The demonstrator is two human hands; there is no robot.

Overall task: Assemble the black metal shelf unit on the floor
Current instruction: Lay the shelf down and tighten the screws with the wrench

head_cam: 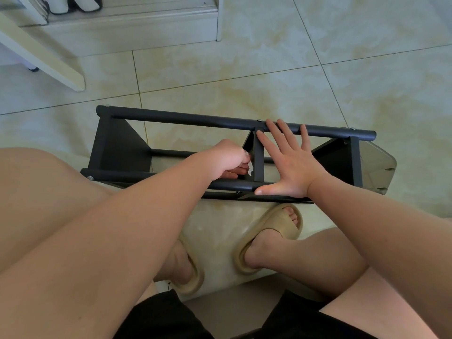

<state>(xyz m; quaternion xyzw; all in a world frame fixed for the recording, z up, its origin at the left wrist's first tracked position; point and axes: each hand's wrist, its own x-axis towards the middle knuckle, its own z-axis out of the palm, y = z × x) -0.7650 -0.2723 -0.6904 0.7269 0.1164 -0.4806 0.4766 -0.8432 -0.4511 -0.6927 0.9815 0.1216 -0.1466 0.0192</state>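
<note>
The black metal shelf unit [186, 119] lies on its side on the tiled floor in front of my knees, with long round tubes running left to right and flat black panels between them. My right hand [291, 162] rests flat and spread across the frame, fingers on the far tube, thumb on the near tube, beside the middle panel [258, 157]. My left hand [228, 159] reaches down inside the frame left of that panel, fingers curled around a small light-coloured thing that I cannot make out.
My feet in beige slippers [271, 237] stand just in front of the shelf unit. A white furniture leg [46, 57] slants at the far left, with a pale cabinet base [132, 25] behind it. Open tiled floor stretches beyond the frame.
</note>
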